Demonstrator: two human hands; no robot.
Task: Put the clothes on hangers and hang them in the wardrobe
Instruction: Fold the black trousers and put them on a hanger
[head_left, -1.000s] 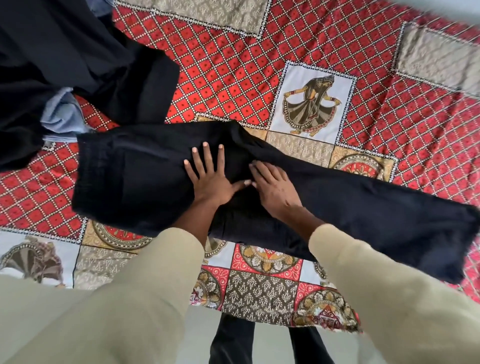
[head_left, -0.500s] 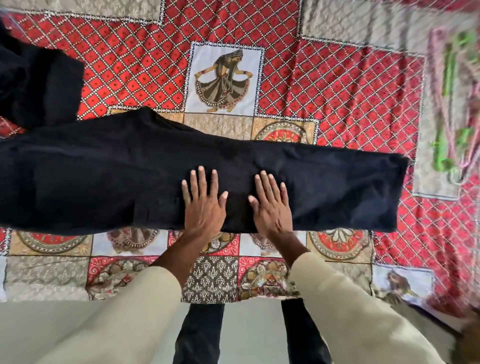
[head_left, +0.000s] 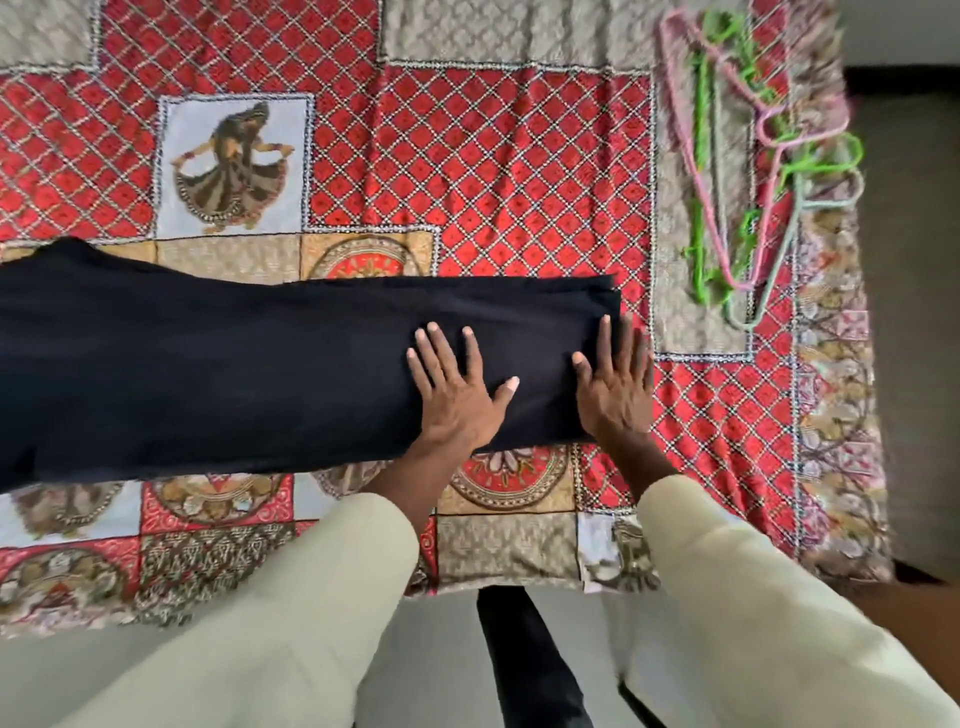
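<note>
black trousers (head_left: 234, 374) lie flat on the patterned bedspread (head_left: 519, 182), long axis 9-to-3 across the frame, hem end at 3 o'clock, other end running off frame at 9

both hands flat on the fabric, fingers straight and spread, pressing down, gripping nothing. left hand (head_left: 457, 395) sits on the leg just inside the hem end; right hand (head_left: 615, 384) is at the hem itself, fingers partly past the cloth edge onto the bedspread

hangers (head_left: 748, 171), a loose pink/green pile, lie at roughly 1 o'clock from the right hand, apart from the trousers, near the bed's right edge. their long axes run about 12-to-6, so crosswise to the trousers

judgement: smoothing step, nothing on a hanger yet. right hand is clearly the nearer one for the hanger grab; left can pin the cloth. pile looks tangled, so one hanger may drag the rest
</note>
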